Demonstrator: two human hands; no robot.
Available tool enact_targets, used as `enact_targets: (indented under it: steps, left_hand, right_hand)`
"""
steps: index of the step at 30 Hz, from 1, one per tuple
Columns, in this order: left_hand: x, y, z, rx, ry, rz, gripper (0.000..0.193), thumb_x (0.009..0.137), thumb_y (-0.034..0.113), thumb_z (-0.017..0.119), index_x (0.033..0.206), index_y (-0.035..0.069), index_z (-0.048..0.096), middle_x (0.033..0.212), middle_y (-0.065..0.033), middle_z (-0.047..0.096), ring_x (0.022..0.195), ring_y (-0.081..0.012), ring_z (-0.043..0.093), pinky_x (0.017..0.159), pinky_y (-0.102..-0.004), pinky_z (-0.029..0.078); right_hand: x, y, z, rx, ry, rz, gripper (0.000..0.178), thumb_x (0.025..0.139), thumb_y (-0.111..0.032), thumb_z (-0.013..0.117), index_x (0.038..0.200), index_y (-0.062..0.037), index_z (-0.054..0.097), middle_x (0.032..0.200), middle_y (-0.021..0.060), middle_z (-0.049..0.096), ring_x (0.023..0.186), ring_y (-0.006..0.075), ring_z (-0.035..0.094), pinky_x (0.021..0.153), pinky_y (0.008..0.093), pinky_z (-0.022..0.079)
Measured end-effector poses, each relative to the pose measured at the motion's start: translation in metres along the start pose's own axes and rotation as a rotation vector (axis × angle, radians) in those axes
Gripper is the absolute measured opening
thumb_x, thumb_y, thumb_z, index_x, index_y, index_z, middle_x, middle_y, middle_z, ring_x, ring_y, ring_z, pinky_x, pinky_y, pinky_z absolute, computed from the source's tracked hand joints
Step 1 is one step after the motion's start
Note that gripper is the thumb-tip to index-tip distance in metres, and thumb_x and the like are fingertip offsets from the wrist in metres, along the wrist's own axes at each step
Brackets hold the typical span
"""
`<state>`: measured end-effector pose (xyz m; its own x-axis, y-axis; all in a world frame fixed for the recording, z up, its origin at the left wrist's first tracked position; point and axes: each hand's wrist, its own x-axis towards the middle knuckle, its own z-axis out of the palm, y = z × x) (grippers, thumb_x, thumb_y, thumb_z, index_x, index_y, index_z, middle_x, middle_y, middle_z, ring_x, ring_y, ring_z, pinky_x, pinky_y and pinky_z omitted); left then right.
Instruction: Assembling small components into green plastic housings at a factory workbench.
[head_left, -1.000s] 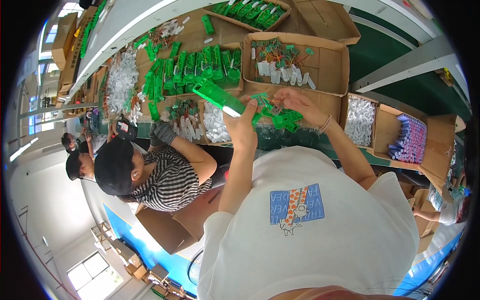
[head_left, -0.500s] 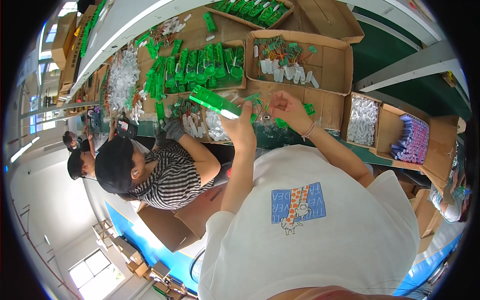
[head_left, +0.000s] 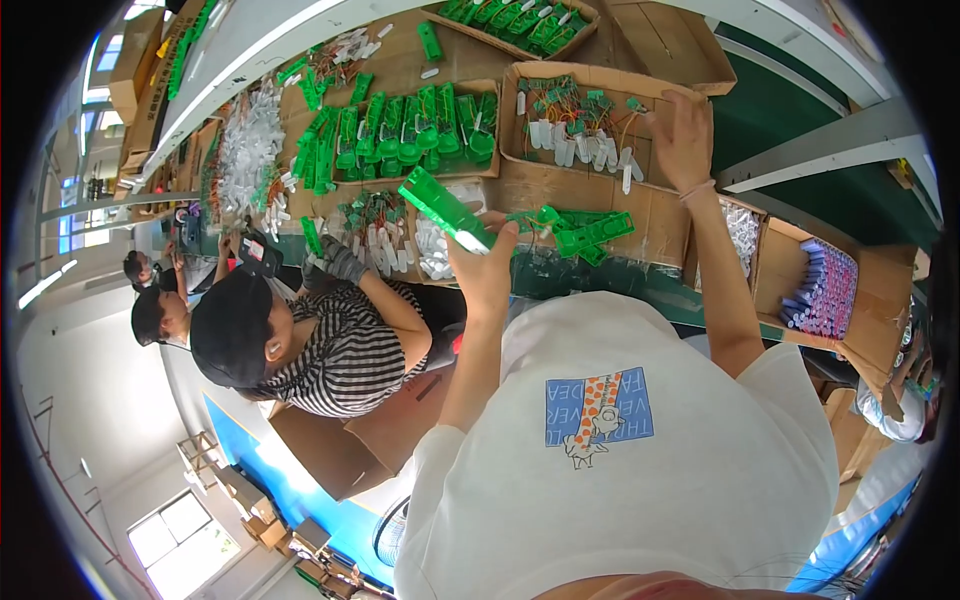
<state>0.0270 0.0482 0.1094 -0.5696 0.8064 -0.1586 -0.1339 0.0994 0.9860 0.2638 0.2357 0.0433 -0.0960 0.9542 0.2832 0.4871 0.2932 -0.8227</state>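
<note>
My left hand (head_left: 483, 268) is closed around a long green plastic housing (head_left: 437, 205), which tilts up to the left and has a white part near my fingers. My right hand (head_left: 686, 142) is at the right side of a cardboard box (head_left: 655, 160), fingers apart beside small wired circuit boards (head_left: 572, 112) and their white pieces. Whether its fingertips touch an orange wire there is hard to see. On the bench below lie more green housings (head_left: 595, 233), with a wired green board (head_left: 530, 222) near my left hand.
Left of that box, another carton (head_left: 420, 172) holds rows of green housings. White parts (head_left: 740, 230) and purple-wrapped cylinders (head_left: 825, 285) fill boxes at right. A gloved co-worker (head_left: 345, 345) works close on my left. A white metal beam (head_left: 830, 150) slants in at upper right.
My right hand has left the spot beside my left hand and moved up and right to the box of wired boards. My left hand keeps hold of the green housing.
</note>
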Motion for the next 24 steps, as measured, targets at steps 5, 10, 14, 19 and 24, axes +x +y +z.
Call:
enact_targets:
  steps: [5,10,14,19,24]
  left_hand:
    - [-0.014,0.027,0.013,0.072,-0.092,0.099,0.049,0.077,-0.004,0.069,0.118,-0.003,0.044,0.092,-0.0093,0.063,0.079,-0.0152,0.062,0.070,-0.0262,0.050]
    - [-0.016,0.023,0.009,0.529,-0.101,0.551,0.050,0.075,-0.008,0.069,0.118,-0.001,0.043,0.091,-0.0101,0.064,0.074,-0.0151,0.063,0.066,-0.0255,0.050]
    - [-0.013,0.016,0.006,0.201,-0.057,0.257,0.050,0.077,-0.009,0.067,0.119,-0.001,0.042,0.091,-0.0108,0.064,0.073,-0.0125,0.061,0.063,-0.0227,0.048]
    - [-0.018,0.018,0.006,0.184,-0.038,0.218,0.047,0.077,-0.006,0.071,0.115,-0.003,0.042,0.088,-0.0084,0.063,0.080,-0.0145,0.061,0.074,-0.0268,0.048]
    - [-0.020,0.016,0.007,0.388,-0.022,0.444,0.051,0.076,-0.009,0.071,0.116,-0.004,0.040,0.089,-0.0088,0.060,0.078,-0.0152,0.060,0.075,-0.0270,0.048]
  right_hand:
    - [-0.064,-0.105,0.024,0.989,-0.854,0.227,0.032,0.095,-0.019,0.057,0.125,-0.0084,0.051,0.102,0.0045,0.060,0.096,0.0139,0.056,0.094,0.0338,0.043]
    - [-0.082,-0.097,0.035,1.230,-1.187,0.552,0.025,0.096,-0.022,0.058,0.115,-0.0065,0.057,0.078,-0.0038,0.056,0.066,0.0082,0.049,0.069,0.0262,0.045]
    - [-0.084,-0.107,0.033,0.634,-0.754,0.080,0.016,0.092,-0.019,0.064,0.087,-0.0040,0.062,0.069,-0.0003,0.050,0.058,0.0089,0.042,0.050,0.0251,0.033]
    - [-0.088,-0.112,0.032,0.532,-0.604,-0.162,0.019,0.088,-0.013,0.066,0.077,0.0000,0.060,0.067,0.0039,0.046,0.056,0.0101,0.041,0.049,0.0278,0.031]
    - [-0.099,-0.124,0.032,0.462,-0.533,-0.083,0.020,0.085,-0.008,0.066,0.071,0.0010,0.057,0.063,0.0040,0.045,0.053,0.0097,0.039,0.048,0.0276,0.029]
